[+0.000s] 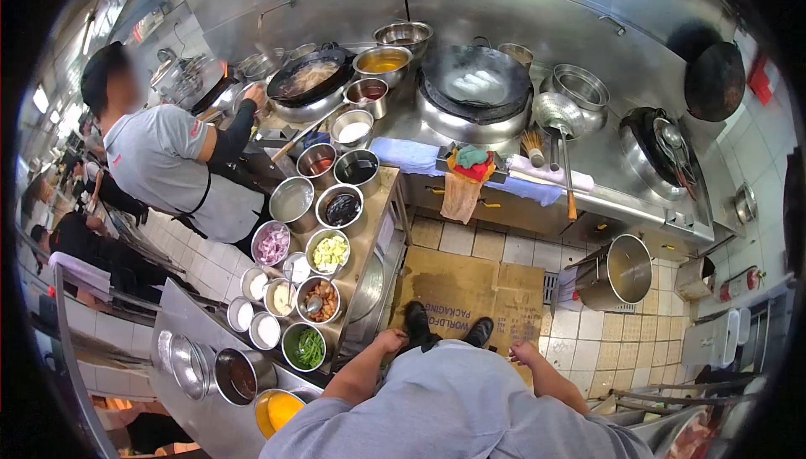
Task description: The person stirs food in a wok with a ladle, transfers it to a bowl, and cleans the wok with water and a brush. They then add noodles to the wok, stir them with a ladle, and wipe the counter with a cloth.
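The left hand (389, 341) hangs just beside the bench (375, 216), fingers loosely curled; whether its grip is clenched or slack I cannot tell. Nearest it on the bench stands a round metal container (284, 351) with chopped greens (308, 348) in it. Beyond that, a second tub (302, 300) carries brown chunks (327, 305) with a spoon (313, 304) resting among them, and the next one along holds pale green cut pieces (328, 252). To their left sit chopped purple-pink pieces (271, 245) (they look like onion) and several smaller pots of white stuff (265, 331), the exact contents unclear. Farther up come a glossy dark sauce (341, 207), a cloudy liquid (293, 199) and a red one (317, 164), each in its own metal pot.

The right hand (525, 352) is out over the floor, near the flattened cardboard (453, 291), fingers bent; I cannot tell if its grip encloses anything. Across at the stove, a wok (437, 60) holds white, steaming contents (477, 84), and a bowl (363, 66) nearby contains yellow liquid (384, 59).
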Tool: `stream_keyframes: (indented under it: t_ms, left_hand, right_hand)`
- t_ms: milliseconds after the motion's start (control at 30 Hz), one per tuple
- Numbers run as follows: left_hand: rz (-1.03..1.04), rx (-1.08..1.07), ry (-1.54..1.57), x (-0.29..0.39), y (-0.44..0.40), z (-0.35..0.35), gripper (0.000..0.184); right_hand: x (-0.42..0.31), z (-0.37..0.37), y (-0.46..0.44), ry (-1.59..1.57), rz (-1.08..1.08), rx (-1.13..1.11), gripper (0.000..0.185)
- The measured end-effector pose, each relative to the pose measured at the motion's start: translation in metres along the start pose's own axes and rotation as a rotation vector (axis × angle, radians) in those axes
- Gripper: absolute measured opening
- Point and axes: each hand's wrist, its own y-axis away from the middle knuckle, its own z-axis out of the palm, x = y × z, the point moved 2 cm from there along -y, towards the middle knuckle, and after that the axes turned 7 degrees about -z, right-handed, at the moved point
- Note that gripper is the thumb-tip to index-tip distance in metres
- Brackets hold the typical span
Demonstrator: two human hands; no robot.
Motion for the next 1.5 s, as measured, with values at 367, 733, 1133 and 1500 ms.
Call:
stream_keyframes:
  t_ms: [367,733,1133,1500]
  left_hand:
    - [-0.081,0.011,-0.077,-0.01,-0.011,0.003,0.038]
    - [0.039,0.04,-0.121,0.007,0.009,-0.003,0.035]
    - [0.055,0.014,-0.065,-0.015,-0.015,0.008,0.036]
    - [0.069,0.046,-0.11,0.0,-0.002,-0.005,0.034]
  right_hand:
    - [-0.003,-0.003,-0.003,0.038,0.009,0.003,0.028]
    - [0.0,-0.003,-0.004,0.027,-0.01,0.0,0.027]
    - [-0.002,-0.007,0.002,0.036,-0.043,0.033,0.027]
    - [-0.004,-0.006,0.011,0.047,-0.051,0.038,0.022]
